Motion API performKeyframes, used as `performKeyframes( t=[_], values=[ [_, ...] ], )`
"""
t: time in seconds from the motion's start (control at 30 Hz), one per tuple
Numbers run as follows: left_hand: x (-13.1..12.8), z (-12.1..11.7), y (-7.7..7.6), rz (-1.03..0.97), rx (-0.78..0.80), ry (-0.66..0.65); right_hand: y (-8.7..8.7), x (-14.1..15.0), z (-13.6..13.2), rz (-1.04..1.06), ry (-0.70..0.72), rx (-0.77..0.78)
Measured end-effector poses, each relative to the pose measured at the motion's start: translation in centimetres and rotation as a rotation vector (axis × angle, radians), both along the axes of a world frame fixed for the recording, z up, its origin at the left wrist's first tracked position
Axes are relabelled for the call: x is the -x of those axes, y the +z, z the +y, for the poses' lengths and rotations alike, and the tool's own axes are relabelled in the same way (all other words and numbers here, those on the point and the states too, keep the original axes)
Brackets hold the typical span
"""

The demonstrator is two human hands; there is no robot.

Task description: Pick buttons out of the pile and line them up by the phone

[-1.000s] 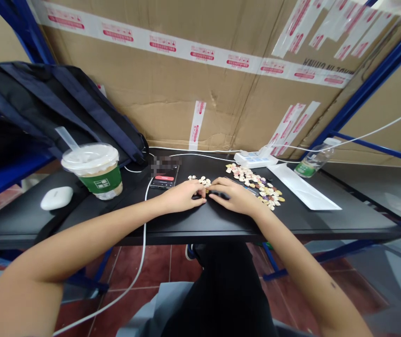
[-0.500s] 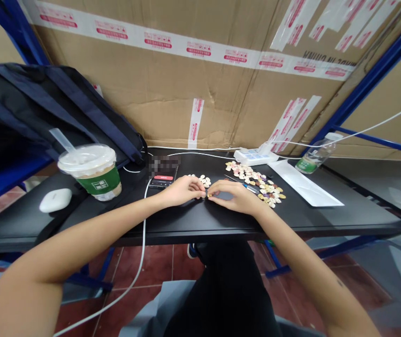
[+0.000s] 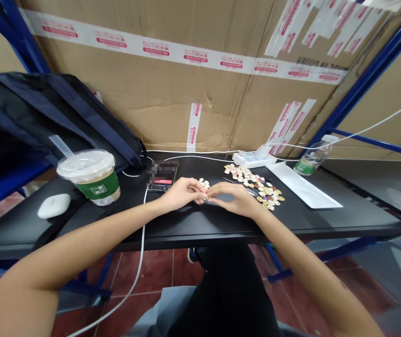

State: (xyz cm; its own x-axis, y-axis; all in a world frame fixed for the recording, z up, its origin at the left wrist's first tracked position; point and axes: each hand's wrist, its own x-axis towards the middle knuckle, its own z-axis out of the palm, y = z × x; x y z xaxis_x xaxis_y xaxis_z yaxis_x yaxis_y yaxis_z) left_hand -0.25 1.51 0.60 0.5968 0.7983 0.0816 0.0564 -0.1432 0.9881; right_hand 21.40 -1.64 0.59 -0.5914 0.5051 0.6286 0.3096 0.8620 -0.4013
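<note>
My left hand and my right hand meet fingertip to fingertip just above the black table. Both pinch a tiny pale piece between them; it looks like a button, too small to be sure. A short row of pale buttons lies right behind my fingers. A larger heap of coloured buttons spreads to the right of my right hand. A thin dark tool lies beside that heap.
A phone on a white cable lies behind my left hand. A lidded drink cup with straw, a white mouse and a dark bag stand left. Power strip, white sheet, plastic bottle right; cardboard wall behind.
Both hands have lifted off the table surface and drawn together, going from lying flat over a dark object to pinching a small piece between the fingertips.
</note>
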Motion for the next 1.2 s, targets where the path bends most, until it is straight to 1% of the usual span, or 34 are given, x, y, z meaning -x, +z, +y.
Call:
performKeyframes(
  t=[0.13,0.3,0.43,0.5,0.6,0.63,0.67,0.73,0.83,0.9,0.97,1.2],
  values=[
    [-0.1,-0.4,0.1,-0.040,-0.016,0.016,-0.1,0.0,0.0,0.046,-0.019,-0.008],
    [-0.4,-0.7,-0.3,-0.077,-0.062,0.045,-0.2,0.2,-0.2,0.092,-0.061,-0.012],
    [-0.4,-0.3,-0.6,-0.062,-0.103,0.023,-0.2,0.1,-0.1,0.073,-0.081,-0.019],
    [-0.1,0.1,-0.4,0.014,-0.194,0.028,-0.3,-0.1,0.2,0.031,-0.115,-0.010],
    [0.5,0.8,0.1,0.136,-0.392,0.142,-0.5,-0.6,0.8,-0.024,-0.194,0.034],
    [0.6,1.0,0.2,0.160,-0.407,0.165,-0.5,-0.8,1.0,-0.037,-0.214,0.050],
    [0.7,1.2,0.3,0.170,-0.382,0.170,-0.6,-0.9,1.1,-0.041,-0.228,0.064],
    [0.8,1.4,0.2,0.140,-0.263,0.153,-0.6,-1.1,1.2,-0.034,-0.219,0.076],
    [0.5,1.3,-0.1,0.046,-0.055,0.090,-0.5,-0.9,1.0,-0.001,-0.144,0.049],
    [0.3,1.1,-0.2,-0.001,0.033,0.064,-0.4,-0.6,0.8,0.010,-0.094,0.022],
    [0.2,0.9,-0.2,-0.021,0.068,0.057,-0.3,-0.3,0.6,0.010,-0.067,0.007],
    [0.1,0.6,0.1,-0.011,0.077,0.067,-0.2,-0.1,0.5,0.016,-0.042,0.008]
  ],
)
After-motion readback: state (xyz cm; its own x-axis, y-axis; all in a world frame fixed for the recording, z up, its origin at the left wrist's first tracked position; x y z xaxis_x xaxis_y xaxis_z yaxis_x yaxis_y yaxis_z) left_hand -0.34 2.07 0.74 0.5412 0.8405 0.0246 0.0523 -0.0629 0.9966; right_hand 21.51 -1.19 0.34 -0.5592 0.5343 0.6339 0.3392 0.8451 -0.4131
